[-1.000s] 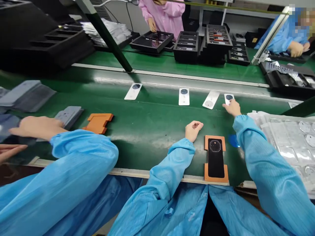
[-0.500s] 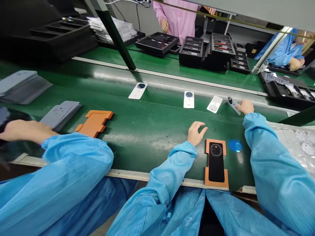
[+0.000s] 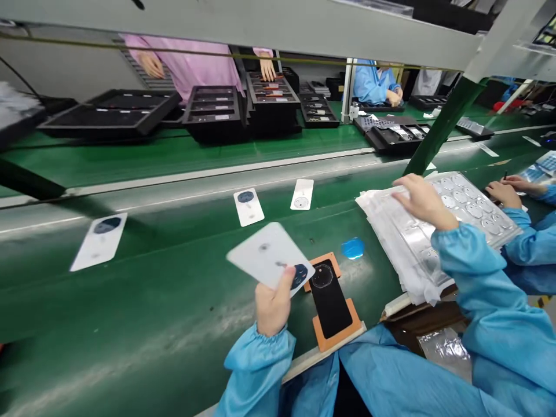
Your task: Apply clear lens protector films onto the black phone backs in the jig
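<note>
My left hand point(image 3: 273, 304) pinches a white card point(image 3: 264, 246) with a dark round camera print, held up above the green surface. Just right of it, a black phone-shaped piece point(image 3: 332, 307) lies in an orange fixture point(image 3: 321, 340) at the front edge. My right hand point(image 3: 423, 200) hovers over a clear plastic tray point(image 3: 417, 229) of round parts, fingers apart, with nothing visible in them. A blue round film point(image 3: 353, 248) lies between the fixture and the tray.
Three white cards point(image 3: 248, 207) lie spread along the green belt point(image 3: 152, 313). A slanted dark green post point(image 3: 443, 130) rises behind the plastic tray. Black trays point(image 3: 215, 113) stand across the divider near people in pink and blue. Another person's hands point(image 3: 506, 194) are at far right.
The view has swung right. A white card is now in my left hand, which was empty. My right hand has left the card on the belt and moved over the plastic tray.
</note>
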Demonstrator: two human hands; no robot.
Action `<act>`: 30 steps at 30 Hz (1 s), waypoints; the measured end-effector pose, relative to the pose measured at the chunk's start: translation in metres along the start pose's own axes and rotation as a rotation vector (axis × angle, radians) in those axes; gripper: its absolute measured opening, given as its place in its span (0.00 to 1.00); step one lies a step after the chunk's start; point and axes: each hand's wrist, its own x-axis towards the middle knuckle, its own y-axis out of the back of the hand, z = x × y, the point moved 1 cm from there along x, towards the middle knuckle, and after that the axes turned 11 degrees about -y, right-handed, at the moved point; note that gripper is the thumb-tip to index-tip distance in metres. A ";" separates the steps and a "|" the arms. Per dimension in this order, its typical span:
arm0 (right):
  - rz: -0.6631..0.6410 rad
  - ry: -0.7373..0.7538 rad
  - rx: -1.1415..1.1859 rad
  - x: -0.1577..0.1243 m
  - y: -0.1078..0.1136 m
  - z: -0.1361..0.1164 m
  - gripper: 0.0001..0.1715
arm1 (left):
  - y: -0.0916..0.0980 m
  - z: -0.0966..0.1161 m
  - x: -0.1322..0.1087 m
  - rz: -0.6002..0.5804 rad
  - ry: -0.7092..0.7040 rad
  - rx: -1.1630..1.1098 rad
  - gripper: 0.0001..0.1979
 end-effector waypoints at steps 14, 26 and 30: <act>-0.004 -0.134 0.087 0.055 0.031 0.137 0.31 | 0.014 0.005 -0.007 0.410 0.206 -0.330 0.23; -0.105 0.355 0.271 -0.150 -0.078 -0.079 0.17 | 0.018 -0.002 -0.011 0.466 0.274 -0.473 0.30; -0.022 0.471 0.251 -0.168 -0.154 -0.098 0.21 | 0.028 0.004 -0.011 0.317 0.340 -0.480 0.27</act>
